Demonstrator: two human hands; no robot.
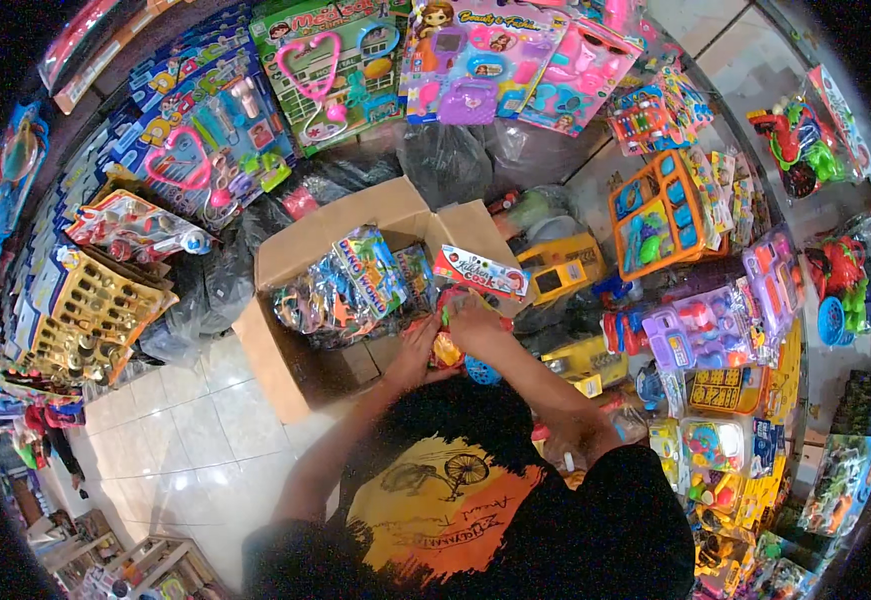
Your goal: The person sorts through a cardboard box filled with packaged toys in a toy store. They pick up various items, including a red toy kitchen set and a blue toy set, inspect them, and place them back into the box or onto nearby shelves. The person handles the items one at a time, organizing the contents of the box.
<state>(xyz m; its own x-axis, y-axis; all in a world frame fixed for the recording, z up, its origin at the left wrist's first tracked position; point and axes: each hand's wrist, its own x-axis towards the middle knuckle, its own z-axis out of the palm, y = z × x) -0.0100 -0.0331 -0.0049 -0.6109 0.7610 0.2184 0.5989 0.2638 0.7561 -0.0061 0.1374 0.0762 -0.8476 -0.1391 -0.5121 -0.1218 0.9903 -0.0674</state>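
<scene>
My left hand [411, 354] grips the left side of a clear bag of plastic toy kitchenware [448, 351]. My right hand [473, 322] holds the same bag from above, its fingers over the contents. The bag's printed header card [480, 271] sticks up beyond my fingers and bears writing. Red, yellow and blue pieces show around my hands. Just beyond, an open cardboard box [345, 201] stands on the tiles with its flaps spread. Inside it lie bagged plastic toy figures [330, 296] with a colourful header card [370, 271]. My hands partly cover the box's near right corner.
Carded toy doctor sets [210, 142] and toy beauty sets [480, 60] hang beyond the box. At right are yellow toy trucks [563, 266], an orange compartment tray toy [657, 214] and purple toy sets [705, 326]. Black plastic bags [210, 285] lie left of the box, on the tiled floor [195, 435].
</scene>
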